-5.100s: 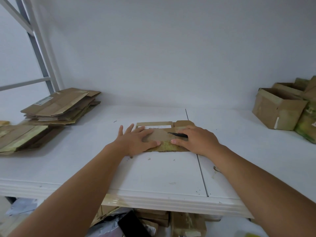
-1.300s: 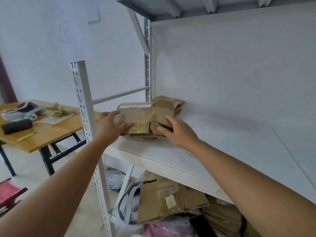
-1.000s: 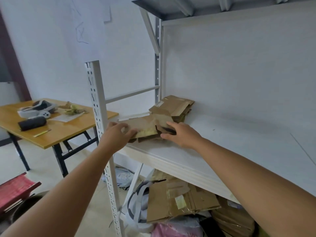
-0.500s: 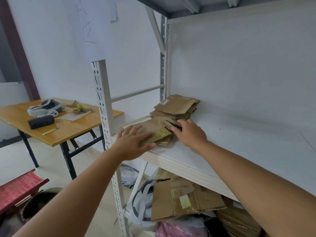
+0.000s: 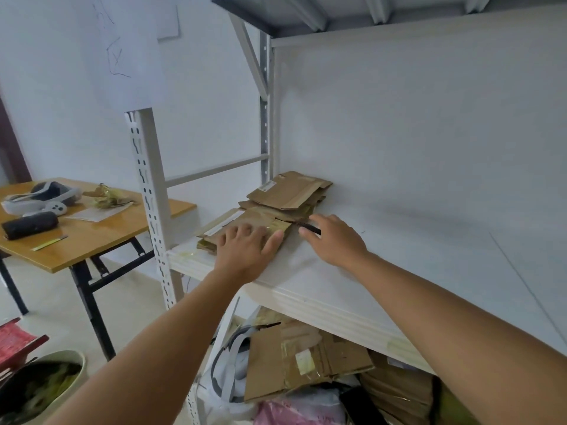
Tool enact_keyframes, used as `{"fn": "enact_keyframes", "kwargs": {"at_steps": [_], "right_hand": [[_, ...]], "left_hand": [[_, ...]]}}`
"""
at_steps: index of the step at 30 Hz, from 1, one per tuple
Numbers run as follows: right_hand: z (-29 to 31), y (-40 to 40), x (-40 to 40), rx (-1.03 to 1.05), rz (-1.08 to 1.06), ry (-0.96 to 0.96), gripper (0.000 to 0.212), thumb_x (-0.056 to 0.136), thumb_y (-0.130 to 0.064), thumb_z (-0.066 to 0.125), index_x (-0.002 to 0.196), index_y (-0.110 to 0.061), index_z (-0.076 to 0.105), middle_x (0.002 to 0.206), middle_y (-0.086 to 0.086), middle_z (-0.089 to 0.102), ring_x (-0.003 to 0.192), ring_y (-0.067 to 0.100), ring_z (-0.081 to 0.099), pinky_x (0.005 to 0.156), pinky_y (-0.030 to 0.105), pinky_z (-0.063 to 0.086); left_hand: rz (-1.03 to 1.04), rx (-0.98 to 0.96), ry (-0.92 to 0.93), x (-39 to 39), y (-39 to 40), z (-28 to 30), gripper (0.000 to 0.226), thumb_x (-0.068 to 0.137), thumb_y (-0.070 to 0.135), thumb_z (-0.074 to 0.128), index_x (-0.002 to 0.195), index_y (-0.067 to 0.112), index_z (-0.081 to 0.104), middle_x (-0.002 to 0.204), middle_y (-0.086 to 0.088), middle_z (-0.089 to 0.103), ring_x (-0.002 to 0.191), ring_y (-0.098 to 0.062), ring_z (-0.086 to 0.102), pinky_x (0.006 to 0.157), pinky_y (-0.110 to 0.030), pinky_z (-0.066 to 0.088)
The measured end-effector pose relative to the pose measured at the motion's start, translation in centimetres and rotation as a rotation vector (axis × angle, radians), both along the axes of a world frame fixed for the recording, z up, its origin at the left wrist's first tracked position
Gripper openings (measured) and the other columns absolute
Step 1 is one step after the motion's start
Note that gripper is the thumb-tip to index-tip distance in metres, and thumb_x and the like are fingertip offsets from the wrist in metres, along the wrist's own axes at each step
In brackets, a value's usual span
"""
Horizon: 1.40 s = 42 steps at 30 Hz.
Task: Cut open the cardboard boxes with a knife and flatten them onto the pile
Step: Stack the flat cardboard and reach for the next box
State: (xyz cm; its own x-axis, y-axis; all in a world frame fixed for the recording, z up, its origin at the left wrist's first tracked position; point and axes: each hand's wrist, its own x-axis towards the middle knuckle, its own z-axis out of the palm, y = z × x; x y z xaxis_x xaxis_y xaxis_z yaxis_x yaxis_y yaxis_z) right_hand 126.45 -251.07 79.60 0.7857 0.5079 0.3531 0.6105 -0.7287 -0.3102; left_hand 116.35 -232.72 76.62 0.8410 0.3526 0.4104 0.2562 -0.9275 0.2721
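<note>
**Flattened box goes down on the pile**

White shelving fills my one head view: a broad white shelf board against a pale wall, with a wooden table off at nine o'clock carrying a headset and a dark roll. Below the shelf lie loose cardboard scraps and bags.

At the shelf's left end, toward eleven o'clock from my hands, sits the pile of flattened boxes. Just in front of it lies the flattened box I am placing, on a lower stack at the shelf's front corner. It looks light and thin, stiff across its panels but floppy at the creases, with glossy tape patches that could slide. I judge it best handled by pressing flat on the panels or taking an edge.

My left hand lies palm down on that box, fingers straight and slightly spread, pressing it. My right hand rests at three o'clock of the box, fingers curled round the dark knife, whose tip points at the cardboard's edge.
</note>
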Motion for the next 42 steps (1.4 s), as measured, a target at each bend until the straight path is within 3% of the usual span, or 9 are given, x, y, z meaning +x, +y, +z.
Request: {"fn": "enact_keyframes", "kwargs": {"at_steps": [5,7,9,11,14,16,24,30,42], "right_hand": [[1.2,-3.2,0.0,0.037,-0.057,-0.145,0.029,0.103,-0.043,0.037,0.105,-0.02,0.055,0.107,0.007,0.055,0.081,0.028,0.054,0.066,0.035,0.043],[1.8,-4.5,-0.3,0.047,-0.058,-0.218,0.023,0.103,-0.04,0.039,0.101,-0.021,0.052,0.109,0.005,0.054,0.083,0.028,0.054,0.064,0.034,0.04],[2.4,-5.8,-0.6,-0.009,-0.062,-0.313,0.029,0.103,-0.042,0.039,0.112,-0.018,0.054,0.117,0.005,0.054,0.102,0.031,0.054,0.071,0.037,0.044],[3.0,-7.1,-1.0,-0.093,-0.109,-0.379,0.044,0.103,-0.048,0.032,0.129,-0.017,0.051,0.133,0.007,0.05,0.129,0.032,0.042,0.094,0.044,0.042],[4.1,-9.4,-2.1,-0.111,-0.159,-0.396,0.056,0.102,-0.054,0.02,0.143,-0.022,0.04,0.157,0.007,0.029,0.149,0.029,0.01,0.116,0.054,0.015],[4.9,-11.3,-3.1,-0.1,-0.17,-0.445,0.059,0.1,-0.056,0.015,0.145,-0.026,0.038,0.16,0.006,0.024,0.151,0.028,0.003,0.117,0.056,0.006],[9.3,-18.3,-6.6,-0.08,-0.248,-0.593,0.07,0.095,-0.061,0.002,0.149,-0.029,0.033,0.162,0.005,0.019,0.151,0.025,-0.004,0.118,0.055,-0.003],[11.2,-24.0,-8.4,-0.064,-0.296,-0.635,0.065,0.098,-0.059,0.006,0.151,-0.03,0.03,0.163,0.005,0.018,0.151,0.025,-0.006,0.118,0.056,-0.004],[7.8,-43.3,-7.1,-0.161,-0.599,-0.524,0.063,0.098,-0.058,0.004,0.152,-0.033,0.026,0.164,0.004,0.013,0.151,0.026,-0.011,0.117,0.055,-0.01]], "left_hand": [[-0.024,0.063,-0.05,-0.4,-1.0,1.9,0.097,0.074,0.089,-0.002,0.147,0.038,0.035,0.16,-0.002,0.027,0.15,-0.027,0.014,0.12,-0.051,0.009],[-0.035,0.088,-0.078,-0.8,-1.7,2.9,0.099,0.073,0.091,-0.003,0.149,0.038,0.033,0.161,-0.003,0.025,0.151,-0.027,0.011,0.121,-0.052,0.005],[-0.044,0.109,-0.098,-1.1,-2.7,3.8,0.101,0.072,0.092,-0.005,0.149,0.037,0.031,0.161,-0.003,0.023,0.151,-0.026,0.008,0.121,-0.052,0.002],[-0.047,0.124,-0.114,-1.4,-3.8,4.8,0.1,0.073,0.092,-0.004,0.149,0.038,0.03,0.162,-0.002,0.021,0.152,-0.025,0.005,0.121,-0.052,0.0],[-0.054,0.151,-0.141,-1.7,-5.8,6.0,0.095,0.076,0.091,-0.001,0.151,0.039,0.026,0.163,-0.001,0.016,0.152,-0.024,0.0,0.121,-0.052,-0.004],[-0.067,0.176,-0.169,-2.0,-7.4,6.9,0.093,0.077,0.09,0.0,0.152,0.039,0.024,0.164,-0.001,0.014,0.152,-0.024,-0.002,0.12,-0.051,-0.007],[-0.111,0.274,-0.288,-4.8,-14.8,11.8,0.086,0.083,0.083,0.005,0.155,0.038,0.019,0.166,-0.001,0.007,0.153,-0.022,-0.008,0.12,-0.047,-0.012],[-0.151,0.325,-0.364,-5.5,-20.0,14.6,0.081,0.088,0.08,0.007,0.156,0.037,0.013,0.167,-0.001,0.004,0.153,-0.022,-0.01,0.121,-0.046,-0.013],[-0.469,0.324,-0.338,3.7,-39.3,11.7,0.081,0.088,0.078,0.003,0.157,0.035,0.012,0.167,-0.002,0.004,0.153,-0.024,-0.007,0.122,-0.048,-0.008]]}}
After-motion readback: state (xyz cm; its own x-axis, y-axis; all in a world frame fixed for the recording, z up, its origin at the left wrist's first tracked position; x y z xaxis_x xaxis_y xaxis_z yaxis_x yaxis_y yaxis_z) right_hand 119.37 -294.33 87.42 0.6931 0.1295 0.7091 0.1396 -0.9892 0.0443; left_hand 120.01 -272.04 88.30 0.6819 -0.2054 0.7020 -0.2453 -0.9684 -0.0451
